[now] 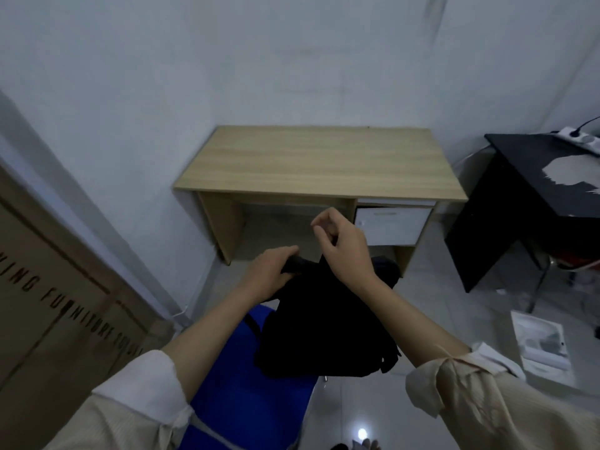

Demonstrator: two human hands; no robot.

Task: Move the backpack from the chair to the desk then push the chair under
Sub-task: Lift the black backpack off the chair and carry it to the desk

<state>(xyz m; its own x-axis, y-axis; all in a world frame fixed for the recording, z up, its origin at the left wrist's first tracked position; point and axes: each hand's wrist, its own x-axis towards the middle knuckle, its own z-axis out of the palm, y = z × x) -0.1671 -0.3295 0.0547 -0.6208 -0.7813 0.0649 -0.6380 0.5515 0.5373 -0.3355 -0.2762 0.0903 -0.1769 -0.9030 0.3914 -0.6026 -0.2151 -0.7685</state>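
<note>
Left hand (271, 271): fingers curled down over the top edge of the black backpack (324, 326), gripping it at the bag's upper left corner. The grip is closed around the fabric; the thumb side is hidden by the bag.

Right hand (341, 241): raised above the backpack's top, at about 1 o'clock from the left hand. Fingers are bent inward into a loose, half-closed curl, thumb near the fingertips. Whether anything thin, such as a strap or loop, is pinched between them cannot be told; the wrist lies against or just in front of the bag's upper right edge.

Backpack: sits directly below and between both hands, extending toward 6 o'clock from them. It stands on the blue chair (246, 394), whose seat shows at the bag's 7 o'clock side. The bag overhangs the seat toward the right.

Wooden desk (318, 160): at 12 o'clock from the hands, against the wall, its top bare. A white drawer (394, 224) sits under the right half, just at 2 o'clock from the right hand.

Surroundings: a cardboard box (48, 287) at 9 o'clock; a black table (535, 177) at 3 o'clock.
</note>
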